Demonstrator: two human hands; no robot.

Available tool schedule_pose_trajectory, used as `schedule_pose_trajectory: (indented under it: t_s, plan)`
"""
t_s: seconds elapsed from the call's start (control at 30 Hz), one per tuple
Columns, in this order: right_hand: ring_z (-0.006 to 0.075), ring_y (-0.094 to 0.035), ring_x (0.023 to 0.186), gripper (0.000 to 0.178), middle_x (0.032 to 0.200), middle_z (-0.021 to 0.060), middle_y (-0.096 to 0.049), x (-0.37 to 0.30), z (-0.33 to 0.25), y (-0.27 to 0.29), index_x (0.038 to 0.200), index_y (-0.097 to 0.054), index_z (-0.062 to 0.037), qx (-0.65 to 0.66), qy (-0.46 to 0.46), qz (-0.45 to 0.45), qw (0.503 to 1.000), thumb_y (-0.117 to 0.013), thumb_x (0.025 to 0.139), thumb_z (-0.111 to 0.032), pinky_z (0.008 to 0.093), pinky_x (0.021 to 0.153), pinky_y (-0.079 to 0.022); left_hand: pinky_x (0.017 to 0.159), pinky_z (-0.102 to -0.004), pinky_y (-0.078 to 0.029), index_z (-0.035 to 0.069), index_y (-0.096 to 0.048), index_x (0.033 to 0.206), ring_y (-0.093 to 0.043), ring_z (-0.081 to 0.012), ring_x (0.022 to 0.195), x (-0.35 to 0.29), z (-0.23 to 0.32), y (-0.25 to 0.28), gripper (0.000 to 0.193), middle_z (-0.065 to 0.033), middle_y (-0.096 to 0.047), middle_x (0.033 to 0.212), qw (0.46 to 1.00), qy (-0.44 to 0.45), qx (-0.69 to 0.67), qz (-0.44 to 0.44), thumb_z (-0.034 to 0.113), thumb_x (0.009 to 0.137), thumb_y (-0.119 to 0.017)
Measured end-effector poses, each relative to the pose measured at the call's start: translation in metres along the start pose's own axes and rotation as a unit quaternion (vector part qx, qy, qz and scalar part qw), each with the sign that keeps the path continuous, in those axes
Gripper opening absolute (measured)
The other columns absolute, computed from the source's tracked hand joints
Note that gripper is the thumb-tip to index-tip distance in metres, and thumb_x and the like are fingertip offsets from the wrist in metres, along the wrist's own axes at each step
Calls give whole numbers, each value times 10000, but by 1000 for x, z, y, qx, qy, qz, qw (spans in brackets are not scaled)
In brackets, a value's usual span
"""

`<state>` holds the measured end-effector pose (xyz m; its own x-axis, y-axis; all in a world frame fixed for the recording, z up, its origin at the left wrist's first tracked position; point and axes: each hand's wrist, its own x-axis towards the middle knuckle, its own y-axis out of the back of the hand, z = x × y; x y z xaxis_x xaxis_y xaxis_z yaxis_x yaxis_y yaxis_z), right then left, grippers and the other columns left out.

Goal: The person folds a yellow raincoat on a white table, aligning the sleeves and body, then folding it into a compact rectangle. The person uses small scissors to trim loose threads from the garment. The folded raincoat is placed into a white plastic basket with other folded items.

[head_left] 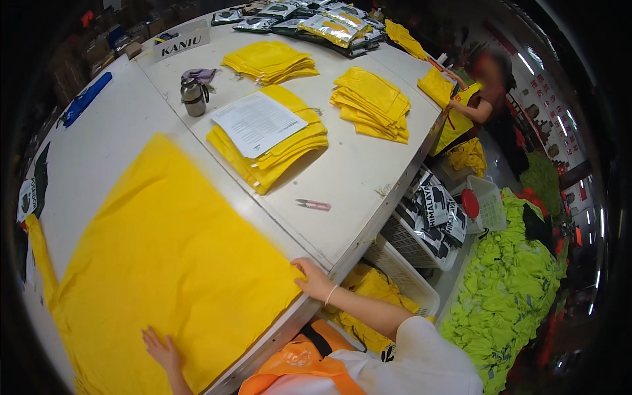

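Note:
A large yellow garment (164, 243) lies spread over the near left of the white table, with a narrow sleeve-like strip reaching out at its far left. My left hand (162, 350) rests flat on its lower part, fingers apart. At the garment's right corner, by the table edge, my right hand (312, 279) has its fingers closed on the cloth. Beyond that corner lie pink-handled thread snips (313, 205). Farther up the table, a printed paper sheet (259, 122) covers part of a stack of folded yellow garments (289, 155).
A metal flask (193, 97) stands near more yellow stacks (372, 102) and packaged garments (332, 27) at the back. Below the right edge sit white baskets (421, 240) and a lime-green clothing heap (500, 289). Another person (490, 99) handles yellow cloth at the far right.

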<state>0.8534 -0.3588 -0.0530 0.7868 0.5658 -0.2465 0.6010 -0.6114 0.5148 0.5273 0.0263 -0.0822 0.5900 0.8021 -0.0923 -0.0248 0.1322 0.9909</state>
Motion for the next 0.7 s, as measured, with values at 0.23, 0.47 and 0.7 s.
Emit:
schedule_pose_trajectory:
  t_s: [0.23, 0.47, 0.7]
  plan:
    - [344, -542, 940, 426, 1026, 193, -544, 31, 10, 36, 1139, -520, 9, -58, -35, -48, 997, -676, 784, -168, 394, 833, -451, 1094, -499, -145, 44, -274, 1423, -186, -387, 1359, 5, 43, -33, 713, -232, -216, 1469, 991, -81, -19, 107, 403, 864, -532]
    - [253, -565, 737, 488, 928, 146, -587, 155, -22, -24, 1204, -506, 21, 13, 37, -2, 999, -681, 807, -203, 355, 690, -487, 1056, -430, -285, 37, -404, 1336, -341, -360, 1288, 94, 223, 13, 555, -208, -374, 1389, 969, -153, -167, 101, 285, 871, -577]
    - [126, -574, 663, 322, 784, 125, -616, 153, -78, -50, 1050, -604, 24, 17, 214, -109, 971, -690, 801, -161, 257, 598, -466, 811, -377, -483, -6, -544, 1199, -601, -331, 899, 166, 363, 28, 508, -217, -621, 1001, 974, -33, -214, -67, 336, 828, -601]
